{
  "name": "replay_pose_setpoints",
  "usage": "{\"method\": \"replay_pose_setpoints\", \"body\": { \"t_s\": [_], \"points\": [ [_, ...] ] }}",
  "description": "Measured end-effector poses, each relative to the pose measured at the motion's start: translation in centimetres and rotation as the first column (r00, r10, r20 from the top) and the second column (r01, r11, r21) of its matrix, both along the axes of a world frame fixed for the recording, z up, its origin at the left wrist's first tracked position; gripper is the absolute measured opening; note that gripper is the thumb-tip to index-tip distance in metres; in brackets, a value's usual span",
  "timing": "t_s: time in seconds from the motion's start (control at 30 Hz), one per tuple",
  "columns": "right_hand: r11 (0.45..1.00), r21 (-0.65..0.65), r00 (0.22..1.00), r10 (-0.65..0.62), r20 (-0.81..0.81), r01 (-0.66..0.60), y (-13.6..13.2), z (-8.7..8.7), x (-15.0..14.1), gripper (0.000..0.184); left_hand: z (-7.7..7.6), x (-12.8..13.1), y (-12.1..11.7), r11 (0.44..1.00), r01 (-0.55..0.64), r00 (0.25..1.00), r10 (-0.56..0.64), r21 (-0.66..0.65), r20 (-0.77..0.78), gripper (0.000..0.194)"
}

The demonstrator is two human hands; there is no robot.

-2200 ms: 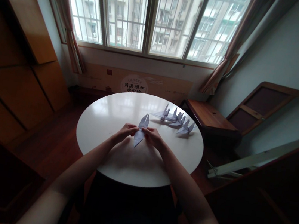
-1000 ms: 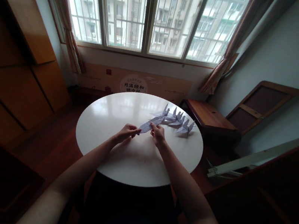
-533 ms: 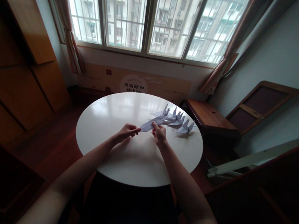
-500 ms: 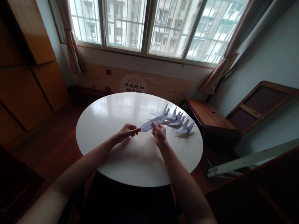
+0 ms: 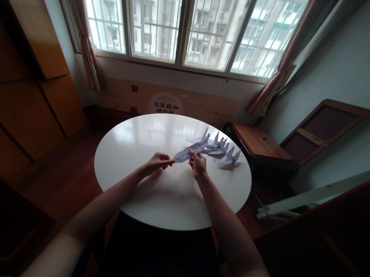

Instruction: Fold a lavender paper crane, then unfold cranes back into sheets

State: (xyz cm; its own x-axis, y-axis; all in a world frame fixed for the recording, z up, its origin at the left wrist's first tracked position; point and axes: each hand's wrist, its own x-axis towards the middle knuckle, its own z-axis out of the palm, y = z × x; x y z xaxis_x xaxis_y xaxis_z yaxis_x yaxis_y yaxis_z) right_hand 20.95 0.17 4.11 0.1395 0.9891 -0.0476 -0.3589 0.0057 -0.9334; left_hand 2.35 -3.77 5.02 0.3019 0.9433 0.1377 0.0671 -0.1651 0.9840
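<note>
A long, narrow piece of folded grey-blue paper (image 5: 182, 155) is held above the table, slanting up to the right. My left hand (image 5: 159, 163) pinches its pointed near end between thumb and fingers. Farther along its lower edge, my right hand (image 5: 197, 164) grips the same paper, thumb on top. Just beyond its far end stand several folded paper cranes (image 5: 229, 157) of the same colour, grouped at the table's right rear. The paper's far tip overlaps the cranes in view, so I cannot tell whether they touch.
The round white table (image 5: 168, 201) stands in front of me. A wooden bench (image 5: 258, 140) is behind it on the right, and a printed cardboard panel (image 5: 118, 93) lies under the barred window. Wooden cabinets (image 5: 23, 117) line the left side.
The folded paper has tilted very slightly in my hands, and my right hand has shifted a little. The cranes stay where they were.
</note>
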Motion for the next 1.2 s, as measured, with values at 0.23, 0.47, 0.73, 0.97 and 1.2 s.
{"method": "replay_pose_setpoints", "body": {
  "t_s": [0.23,0.47,0.73,0.97,1.2],
  "points": [
    [0.991,-0.033,0.992,0.127,-0.017,-0.128,-0.2,-0.3,-0.2,0.037,-0.9,-0.3,0.5,0.997,0.061,0.998,-0.063,-0.055,-0.031,0.046],
    [0.921,0.059,0.92,0.378,0.101,-0.385,-1.1,-1.0,-1.1,0.034,-1.3,-0.2,0.4,0.988,0.116,0.993,-0.113,-0.106,0.034,0.049],
    [0.932,0.067,0.929,0.346,0.132,-0.356,-1.2,-1.5,-1.7,0.035,-0.9,-0.1,0.2,0.991,0.108,0.994,-0.11,-0.082,-0.019,0.047],
    [0.963,0.061,0.965,0.262,-0.004,-0.261,-0.8,-1.2,-1.5,0.038,-0.6,-0.2,0.1,0.979,0.151,0.988,-0.153,-0.14,-0.002,0.049],
    [0.975,0.021,0.975,0.22,-0.014,-0.22,-0.6,-0.8,-1.3,0.04,-0.6,-0.4,0.0,0.963,0.159,0.987,-0.155,-0.217,0.036,0.046]
  ]
}}
